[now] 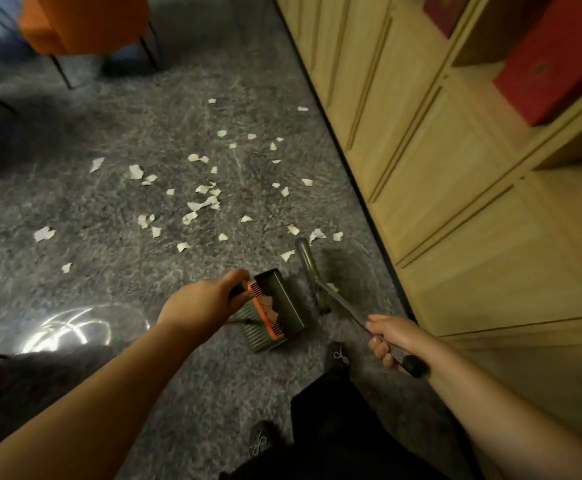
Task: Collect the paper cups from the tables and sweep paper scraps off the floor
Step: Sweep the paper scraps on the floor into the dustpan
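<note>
Dozens of white torn scraps (203,199) lie scattered over the grey floor (74,209), from its middle to the cabinet (455,174) along its right edge. A few pale scraps sit in your dustpan (279,306), behind its orange comb. Your left hand (209,299) grips the dustpan's handle. Your right hand (391,336) curls round the broom (317,271) shaft, bristles down beside the cabinet base. Red boxes (552,67) fill the shelves; their markings are unreadable.

Paper scraps (203,199) lie beyond the dustpan (275,311), cabinets (455,168) to their right.
</note>
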`<state>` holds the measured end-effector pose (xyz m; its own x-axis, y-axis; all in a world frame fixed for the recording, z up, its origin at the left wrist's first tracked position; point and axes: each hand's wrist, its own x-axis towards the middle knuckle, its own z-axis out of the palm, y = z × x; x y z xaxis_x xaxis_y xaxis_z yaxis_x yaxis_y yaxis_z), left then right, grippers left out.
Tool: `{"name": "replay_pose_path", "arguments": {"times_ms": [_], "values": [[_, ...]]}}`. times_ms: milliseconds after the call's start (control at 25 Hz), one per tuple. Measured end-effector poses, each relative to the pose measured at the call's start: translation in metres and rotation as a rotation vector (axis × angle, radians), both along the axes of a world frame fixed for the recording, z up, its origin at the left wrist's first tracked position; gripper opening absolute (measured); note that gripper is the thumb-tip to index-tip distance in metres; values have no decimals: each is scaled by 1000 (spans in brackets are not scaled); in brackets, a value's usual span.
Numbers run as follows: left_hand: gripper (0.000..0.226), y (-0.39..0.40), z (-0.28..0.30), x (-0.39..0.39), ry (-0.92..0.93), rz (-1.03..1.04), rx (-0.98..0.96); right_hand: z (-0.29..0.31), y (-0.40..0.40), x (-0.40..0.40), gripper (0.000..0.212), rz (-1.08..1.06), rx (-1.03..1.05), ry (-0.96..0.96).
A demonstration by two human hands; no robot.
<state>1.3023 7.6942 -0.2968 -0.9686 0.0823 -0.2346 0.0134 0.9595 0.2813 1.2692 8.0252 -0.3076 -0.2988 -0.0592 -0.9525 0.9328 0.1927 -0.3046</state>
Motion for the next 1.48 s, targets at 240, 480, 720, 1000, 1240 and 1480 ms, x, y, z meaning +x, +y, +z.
{"name": "replay_pose_path", "arguments": {"times_ms": [240, 480, 720, 1000, 1240, 1480], "values": [[39, 87, -14, -119, -117, -127, -73, -1, 85, -65, 39, 13, 62, 68], [39, 135, -27, -210, -132, -107, -99, -40, 119, -130, 39, 33, 109, 21], [37, 149, -29, -240, -122, -111, -125, -75, 109, -144, 52, 175, 40, -2], [38, 131, -28, -225, -127, -92, -118, -67, 81, -149, 41, 142, -132, -155], [41, 97, -25, -202, -107, -69, -119, -37, 61, -143, 38, 178, -81, -67], [36, 56, -14, -202, -78, 49, -22, -27, 49, -153, 50, 70, -14, 16]]}}
